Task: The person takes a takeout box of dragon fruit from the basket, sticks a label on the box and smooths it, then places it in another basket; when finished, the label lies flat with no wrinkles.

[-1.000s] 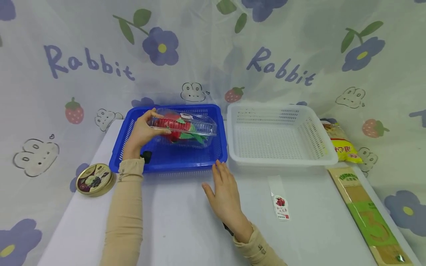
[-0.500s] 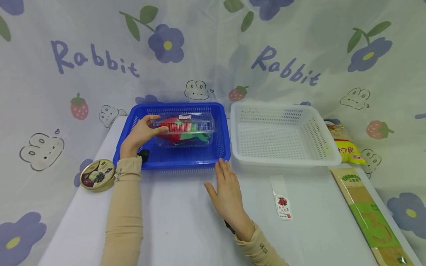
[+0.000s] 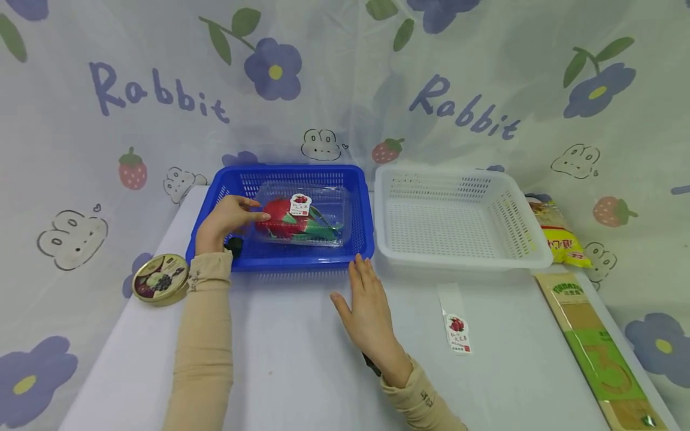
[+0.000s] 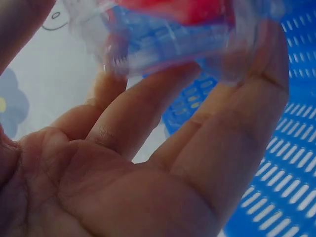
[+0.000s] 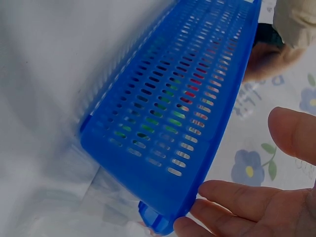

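Observation:
My left hand (image 3: 223,220) grips the left end of a clear plastic fruit box (image 3: 336,203) inside the blue basket (image 3: 302,263). Through its lid shows a red dragon fruit with green leaf tips (image 3: 280,220), and a white label (image 3: 299,205) is stuck on top. In the left wrist view, curled fingers (image 4: 148,108) hold the box's end (image 4: 168,54); the thumb is partly cut off. My right hand (image 3: 369,311) has its fingers straight, with fingertips at the basket's front right corner. The right wrist view shows them touching the blue rim (image 5: 197,182).
A white basket (image 3: 463,261) stands right of the blue one. Behind its right side lies a yellow snack bag (image 3: 563,242), with a long green and brown packet (image 3: 598,347) in front. A loose label strip (image 3: 457,329) lies on the table (image 3: 302,371). A round tin (image 3: 160,279) sits at left.
The fruit box has come down and turned from tilted to lying flatter in the blue basket, its label now facing up. My left hand has lowered with it; the right hand stays by the corner.

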